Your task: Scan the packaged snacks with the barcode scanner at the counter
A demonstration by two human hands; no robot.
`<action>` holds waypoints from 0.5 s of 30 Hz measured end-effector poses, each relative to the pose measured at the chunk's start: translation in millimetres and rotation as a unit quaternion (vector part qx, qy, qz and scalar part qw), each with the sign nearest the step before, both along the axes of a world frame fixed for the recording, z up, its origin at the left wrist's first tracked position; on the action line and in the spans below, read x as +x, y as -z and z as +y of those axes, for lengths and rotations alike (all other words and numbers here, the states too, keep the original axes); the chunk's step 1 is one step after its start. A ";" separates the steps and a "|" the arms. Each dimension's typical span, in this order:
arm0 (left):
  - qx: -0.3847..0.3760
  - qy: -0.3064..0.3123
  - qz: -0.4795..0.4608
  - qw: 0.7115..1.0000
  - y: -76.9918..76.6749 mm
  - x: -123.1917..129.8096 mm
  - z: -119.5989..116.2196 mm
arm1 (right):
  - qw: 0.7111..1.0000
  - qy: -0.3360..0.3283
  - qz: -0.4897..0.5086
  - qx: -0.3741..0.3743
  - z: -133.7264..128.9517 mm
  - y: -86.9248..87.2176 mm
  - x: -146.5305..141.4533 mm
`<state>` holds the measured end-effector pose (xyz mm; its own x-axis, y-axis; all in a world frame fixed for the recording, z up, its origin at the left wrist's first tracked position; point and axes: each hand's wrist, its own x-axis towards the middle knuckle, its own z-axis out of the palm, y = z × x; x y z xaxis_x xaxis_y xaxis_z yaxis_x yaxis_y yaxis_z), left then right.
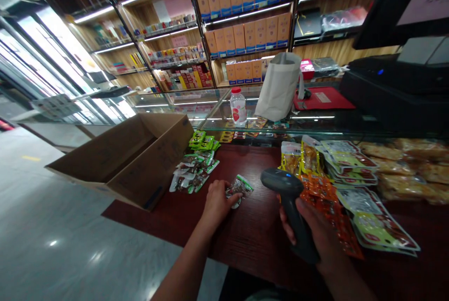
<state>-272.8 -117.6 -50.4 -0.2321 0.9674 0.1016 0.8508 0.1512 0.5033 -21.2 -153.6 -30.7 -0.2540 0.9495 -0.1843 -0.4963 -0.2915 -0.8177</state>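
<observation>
My right hand is wrapped round the grip of a dark grey barcode scanner, its head tilted up and to the left. On the dark red counter, my left hand has its thumb and fingers closed on a small clear snack packet with a green edge. Left of that hand lies a pile of similar snack packets, with bright green packets behind it. Orange snack packets and larger green-and-white pouches lie to the right of the scanner.
An open cardboard box stands at the left counter edge. Behind are a red-capped bottle and a white paper bag on a glass display case. Bagged bread-like goods lie right, below a black monitor.
</observation>
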 end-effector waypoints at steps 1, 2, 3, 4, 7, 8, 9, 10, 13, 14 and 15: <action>-0.007 -0.001 -0.022 1.000 0.1 1.3 0.7 | 1.000 0.001 -0.008 0.003 0.3 0.8 -1.2; -0.010 -0.002 -0.054 0.998 0.1 3.0 0.5 | 1.000 0.002 -0.015 0.006 0.6 1.6 -2.4; -0.008 -0.005 -0.091 0.996 0.3 5.0 -0.3 | 1.000 0.003 -0.021 0.008 1.0 2.4 -3.7; -0.002 -0.007 -0.129 0.992 0.7 7.4 -1.5 | 1.000 0.003 -0.024 0.009 1.5 2.9 -5.0; 0.034 -0.018 -0.254 0.966 4.6 17.3 -4.9 | 0.999 0.002 -0.034 0.012 3.5 3.1 -8.0; 0.037 -0.024 -0.302 0.952 6.7 21.1 -5.6 | 0.999 0.001 -0.037 0.016 4.2 2.7 -8.5; 0.036 -0.030 -0.351 0.935 9.3 24.9 -5.9 | 0.999 0.002 -0.040 0.021 4.9 2.3 -8.7; 0.032 -0.036 -0.397 0.916 12.0 28.4 -5.9 | 0.999 0.003 -0.043 0.026 5.6 2.0 -8.6; 0.035 -0.055 -0.474 0.878 19.6 34.9 -4.8 | 0.998 0.011 -0.054 0.037 7.2 2.2 -7.1; 0.040 -0.060 -0.479 0.875 21.4 35.5 -4.4 | 0.998 0.013 -0.057 0.039 7.7 2.8 -6.3; 0.044 -0.063 -0.477 0.875 22.8 35.6 -4.2 | 0.997 0.015 -0.060 0.041 8.0 3.6 -5.4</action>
<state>-237.2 -121.7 -73.2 -0.3566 0.9259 -0.1247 0.0156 0.1394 0.9901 -26.6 -145.6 -34.3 -0.2061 0.9694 -0.1332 -0.4002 -0.2078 -0.8926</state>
